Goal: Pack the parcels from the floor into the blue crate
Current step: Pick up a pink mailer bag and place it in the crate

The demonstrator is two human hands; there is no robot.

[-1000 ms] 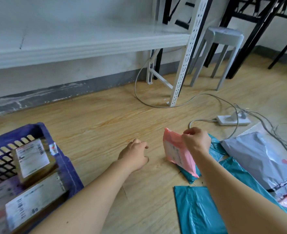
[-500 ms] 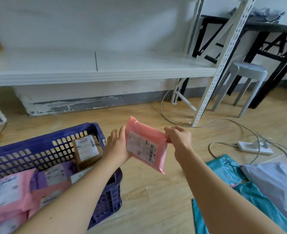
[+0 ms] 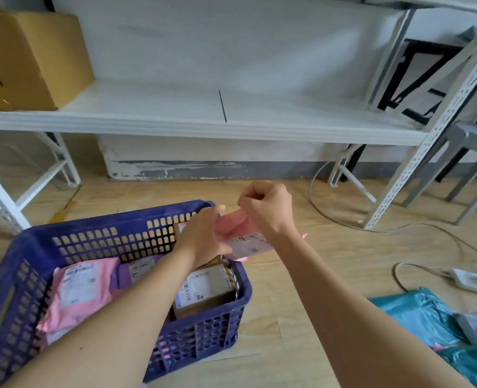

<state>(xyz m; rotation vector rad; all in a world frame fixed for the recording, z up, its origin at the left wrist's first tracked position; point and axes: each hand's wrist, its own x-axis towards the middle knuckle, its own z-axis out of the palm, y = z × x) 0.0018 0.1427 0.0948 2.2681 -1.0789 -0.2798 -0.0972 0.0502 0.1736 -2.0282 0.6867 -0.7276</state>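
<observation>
Pink parcel point(image 3: 237, 231) hangs just above the blue crate's point(image 3: 91, 222) far right corner. The right hand point(image 3: 268, 208) pinches its top edge with curled fingers so it dangles, and the left hand point(image 3: 203, 236) lies near-straight against its side, likely steering it past the rim. A brown box point(image 3: 203, 289) crowds that corner, so it probably lands on top. Teal parcels point(image 3: 422, 312) wait on the floor, well apart.
</observation>
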